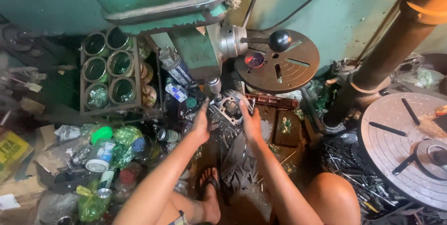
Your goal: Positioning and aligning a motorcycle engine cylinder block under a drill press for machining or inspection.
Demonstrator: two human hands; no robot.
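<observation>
We hold a gray metal engine part (229, 107) with a round hole under the green drill (213, 86), our left hand (201, 126) and right hand (251, 123) wrapped tight on its sides, near a rack (82, 85) of cans (120, 63) holding green stuff.

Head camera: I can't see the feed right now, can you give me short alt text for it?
Both hands, left hand and right hand, hold a finned metal engine cylinder under the chuck of a green drill press. A rack of open tins stands to the left, a slotted round table to the right.
</observation>
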